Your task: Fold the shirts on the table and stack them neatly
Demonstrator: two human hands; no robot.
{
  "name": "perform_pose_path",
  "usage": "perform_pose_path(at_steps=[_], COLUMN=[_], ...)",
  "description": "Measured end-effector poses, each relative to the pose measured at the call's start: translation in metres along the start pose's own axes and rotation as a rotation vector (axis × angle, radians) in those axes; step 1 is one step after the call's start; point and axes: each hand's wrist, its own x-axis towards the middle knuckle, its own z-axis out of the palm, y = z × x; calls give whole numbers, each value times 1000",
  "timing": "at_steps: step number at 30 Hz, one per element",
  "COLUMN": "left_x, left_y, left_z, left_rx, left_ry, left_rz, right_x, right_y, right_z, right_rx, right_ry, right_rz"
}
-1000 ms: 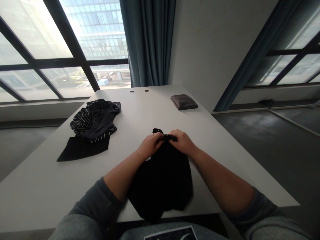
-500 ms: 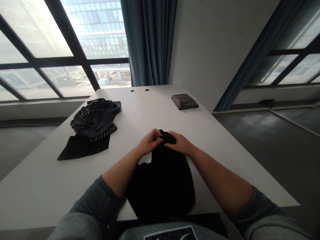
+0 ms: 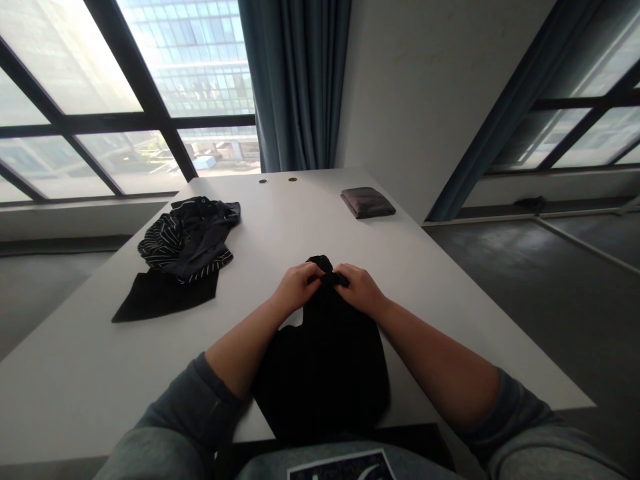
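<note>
Our left fingers (image 3: 306,274) and right fingers (image 3: 348,275) curled closed, pinching a gathered black strip (image 3: 324,269) at the far end of a black garment (image 3: 325,380), the two hands meeting at the fabric with their knuckles up. Our left hand (image 3: 296,289) and right hand (image 3: 361,290) sat just apart on either side of that bunched strip. The garment lay spread on a white table (image 3: 300,220) directly in front of us, between our forearms, its near end reaching the table's front edge. A small patch of white tabletop showed through a gap beside its left side, just below our left wrist.

Our bare forearms ran back to gray sleeves (image 3: 520,427) pushed up toward the elbows, above a gray garment with a dark printed patch (image 3: 340,465) at the bottom of the view.

To our left, well apart from the hands, a rumpled dark striped garment (image 3: 187,233) lay partly over a flat black cloth (image 3: 165,297). Toward the far right of the table rested a folded gray-brown cloth (image 3: 367,202), and two small round holes (image 3: 277,180) marked the far edge. Beyond the table, teal curtains (image 3: 295,80) hung between large windows (image 3: 200,67) looking out on a glass-fronted building.
</note>
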Motion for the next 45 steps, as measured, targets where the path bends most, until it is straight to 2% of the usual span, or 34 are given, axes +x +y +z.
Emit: perform_pose_path(at_steps=[6, 12, 15, 21, 24, 27, 29, 31, 35, 40, 42, 45], left_x=[0, 2, 2, -2, -2, -1, -2, -3, -5, -4, -3, -3], left_y=[4, 5, 7, 12, 9, 9, 12, 16, 20, 5, -2, -10], left_z=[4, 4, 4, 10, 10, 8, 9, 12, 14, 0, -6, -9], left_rx=[128, 18, -31, -20, 57, 157, 176, 167, 28, -364, -532, -664], left_ry=[-17, -7, 2, -47, -75, -163, -222, -225, -271, -555, -631, -564], left_rz=[0, -135, -151, -77, -33, 66, 96, 71, -67, -176, -210, -247], right_x=[2, 1, 2, 5, 7, 7, 7, 6, 5, 8, 9, 10], right_y=[0, 1, -4, -17, -17, -16, -16, -17, -19, -9, -5, -2], right_z=[0, 1, 0, -3, -8, -13, -17, -19, -21, -28, -32, -37], right_rx=[-4, -88, -87, 164, 183, 191, 188, 188, 222, 239, 246, 257], right_ry=[-14, 61, 86, 62, 127, 210, 217, 191, 120, 23, -23, -141], right_rz=[33, -6, -28, 46, 103, 184, 188, 161, 95, 102, 114, 80])
